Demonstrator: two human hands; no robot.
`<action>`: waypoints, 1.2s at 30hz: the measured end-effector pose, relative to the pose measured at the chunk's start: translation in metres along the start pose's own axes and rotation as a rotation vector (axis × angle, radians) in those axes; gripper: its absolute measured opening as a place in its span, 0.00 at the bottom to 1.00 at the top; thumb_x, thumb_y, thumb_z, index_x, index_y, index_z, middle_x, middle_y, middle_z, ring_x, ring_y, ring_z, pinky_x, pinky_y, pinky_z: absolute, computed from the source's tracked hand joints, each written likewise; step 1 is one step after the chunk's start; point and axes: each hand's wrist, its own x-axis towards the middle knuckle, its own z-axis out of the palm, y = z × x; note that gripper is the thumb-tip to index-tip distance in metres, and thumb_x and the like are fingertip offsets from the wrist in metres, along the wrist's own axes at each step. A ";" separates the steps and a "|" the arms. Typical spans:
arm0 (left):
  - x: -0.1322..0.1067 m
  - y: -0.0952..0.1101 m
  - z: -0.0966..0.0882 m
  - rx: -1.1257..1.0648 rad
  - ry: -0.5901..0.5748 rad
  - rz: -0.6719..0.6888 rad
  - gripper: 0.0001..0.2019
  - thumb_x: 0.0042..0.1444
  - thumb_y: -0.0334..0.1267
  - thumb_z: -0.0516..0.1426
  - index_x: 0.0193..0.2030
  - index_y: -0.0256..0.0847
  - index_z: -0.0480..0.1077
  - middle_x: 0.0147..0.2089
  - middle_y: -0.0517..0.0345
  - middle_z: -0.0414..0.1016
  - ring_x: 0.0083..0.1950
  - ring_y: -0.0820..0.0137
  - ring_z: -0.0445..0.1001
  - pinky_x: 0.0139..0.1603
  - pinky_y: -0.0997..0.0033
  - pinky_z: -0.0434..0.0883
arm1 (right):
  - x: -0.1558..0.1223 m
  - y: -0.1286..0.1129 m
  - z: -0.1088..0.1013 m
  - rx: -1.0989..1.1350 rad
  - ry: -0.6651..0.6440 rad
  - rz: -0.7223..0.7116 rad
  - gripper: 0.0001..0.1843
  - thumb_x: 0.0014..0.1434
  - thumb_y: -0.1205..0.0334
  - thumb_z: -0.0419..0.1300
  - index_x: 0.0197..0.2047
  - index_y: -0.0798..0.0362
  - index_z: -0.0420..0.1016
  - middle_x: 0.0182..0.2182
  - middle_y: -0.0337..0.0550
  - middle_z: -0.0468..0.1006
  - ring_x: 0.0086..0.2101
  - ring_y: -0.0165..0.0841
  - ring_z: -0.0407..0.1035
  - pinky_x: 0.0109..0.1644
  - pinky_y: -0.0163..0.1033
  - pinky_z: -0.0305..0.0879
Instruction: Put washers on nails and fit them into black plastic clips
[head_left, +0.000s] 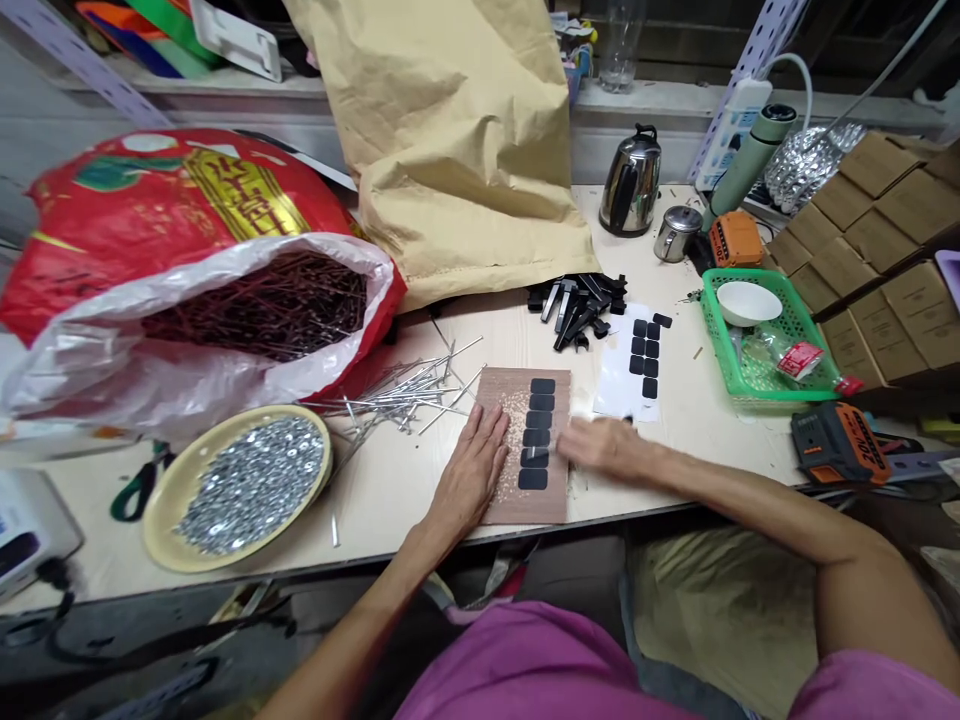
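A brown wood-grain board (495, 505) lies at the table's front edge. Down its right part runs a column of several black rounded squares (535, 437), and pale crumbs are scattered on its left part. My left hand (471, 465) rests flat on the board's left side, fingers stretched out. Just over the right edge, my right hand (607, 450) is curled closed and smeared by motion. A faint light streak lies at its fingertips over one black square; what it holds cannot be made out. Behind it is a white sheet (611, 385) bearing more black squares.
At left are a yellow bowl (161, 500) of metal washers, a pile of metal rods (405, 385) and a red sack (187, 190). Black plastic parts (581, 305) lie behind the board. A green basket (772, 387), steel kettle (631, 185) and tool battery (838, 445) stand at right.
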 end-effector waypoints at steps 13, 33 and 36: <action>-0.003 -0.002 -0.001 0.018 -0.014 -0.029 0.24 0.66 0.37 0.42 0.68 0.39 0.51 0.69 0.46 0.56 0.72 0.61 0.40 0.68 0.46 0.56 | -0.007 0.012 0.001 -0.117 0.051 0.181 0.15 0.66 0.73 0.43 0.31 0.55 0.65 0.27 0.41 0.65 0.31 0.29 0.59 0.20 0.33 0.41; -0.001 -0.001 0.001 -0.008 -0.002 -0.049 0.22 0.66 0.37 0.41 0.66 0.36 0.56 0.68 0.45 0.57 0.72 0.61 0.40 0.68 0.47 0.55 | -0.010 -0.060 -0.043 0.658 -0.032 0.169 0.12 0.65 0.67 0.47 0.31 0.55 0.67 0.27 0.41 0.69 0.29 0.28 0.62 0.27 0.31 0.58; 0.002 -0.001 0.000 -0.017 -0.019 -0.064 0.22 0.66 0.38 0.40 0.64 0.34 0.58 0.68 0.45 0.57 0.72 0.61 0.41 0.69 0.47 0.54 | -0.015 -0.109 -0.042 1.450 -0.334 0.499 0.09 0.60 0.58 0.54 0.30 0.54 0.68 0.24 0.37 0.68 0.23 0.25 0.63 0.26 0.30 0.60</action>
